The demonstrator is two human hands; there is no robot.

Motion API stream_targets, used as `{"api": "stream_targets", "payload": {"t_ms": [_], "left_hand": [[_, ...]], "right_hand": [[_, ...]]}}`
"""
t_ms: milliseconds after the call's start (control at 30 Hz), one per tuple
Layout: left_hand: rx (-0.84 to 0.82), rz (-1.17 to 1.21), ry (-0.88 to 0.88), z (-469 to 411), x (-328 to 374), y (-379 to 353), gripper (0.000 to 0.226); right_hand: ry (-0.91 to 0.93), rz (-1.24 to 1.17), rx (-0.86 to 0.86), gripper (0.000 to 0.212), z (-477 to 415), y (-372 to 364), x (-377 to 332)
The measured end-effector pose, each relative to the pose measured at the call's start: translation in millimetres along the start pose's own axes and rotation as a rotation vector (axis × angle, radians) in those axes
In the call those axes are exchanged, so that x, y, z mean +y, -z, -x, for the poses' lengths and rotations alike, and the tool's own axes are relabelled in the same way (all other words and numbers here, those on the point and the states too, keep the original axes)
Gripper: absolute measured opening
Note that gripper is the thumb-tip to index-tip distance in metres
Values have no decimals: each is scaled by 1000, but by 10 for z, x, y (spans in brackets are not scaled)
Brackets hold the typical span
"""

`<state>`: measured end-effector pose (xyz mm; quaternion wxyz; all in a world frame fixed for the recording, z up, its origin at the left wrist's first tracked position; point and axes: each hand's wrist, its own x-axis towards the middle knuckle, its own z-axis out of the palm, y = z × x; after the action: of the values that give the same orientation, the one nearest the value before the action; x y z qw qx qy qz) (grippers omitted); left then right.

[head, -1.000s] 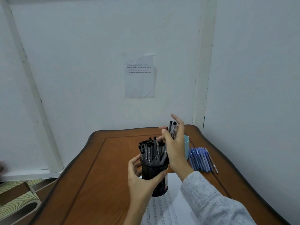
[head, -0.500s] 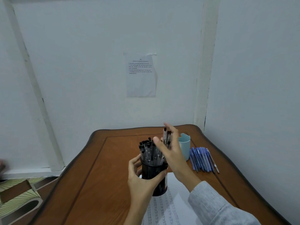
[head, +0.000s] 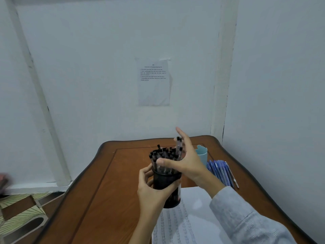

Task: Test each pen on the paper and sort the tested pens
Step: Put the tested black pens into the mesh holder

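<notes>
A black pen holder (head: 168, 191) full of black-capped pens (head: 161, 155) stands on the white printed paper (head: 195, 219) on the wooden table (head: 105, 191). My left hand (head: 151, 191) grips the holder's side. Above its mouth, my right hand (head: 188, 161) has its thumb spread out across the pens and its forefinger straight up. One pen (head: 179, 146) stands taller than the rest, right beside those fingers; whether they touch it is hidden. Several blue pens (head: 219, 170) lie in a row at the right.
A light blue cup (head: 202, 155) stands behind my right hand, next to the blue pens. White walls close in the table's far and right sides, with a printed sheet (head: 154, 81) taped up. At the left, the table edge drops to a patterned floor.
My right hand has come down with the pens it held above the holder, and its fingers have spread. The left hand keeps its grip on the holder.
</notes>
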<state>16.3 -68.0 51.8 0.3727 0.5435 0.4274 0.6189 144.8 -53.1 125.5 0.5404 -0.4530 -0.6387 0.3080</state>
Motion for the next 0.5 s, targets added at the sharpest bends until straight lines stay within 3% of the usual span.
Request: {"api": "stream_targets", "payload": {"t_ms": [67,200,300,400,467,500], "left_hand": [[14,-1,3,-25,-11,37,80],[-61,-46,-31,-8,-16,18,74],[-100,-57,-52,3,-28,14,71],[-112,-47,-49,-25,-33,14,75],[-93,-12,-18,-51,-48,2,76],[-77,-4,-2,-59,-63,1,76]], "right_hand": [[-27,31,17,104,-20,70,-34],[21,231,8,117,-13,10,-43],[56,350,58,99,-28,-64,-13],[139,385,244,69,-61,-112,24],[142,371,269,68,-106,-114,26],[118,352,202,76,-118,-100,23]]}}
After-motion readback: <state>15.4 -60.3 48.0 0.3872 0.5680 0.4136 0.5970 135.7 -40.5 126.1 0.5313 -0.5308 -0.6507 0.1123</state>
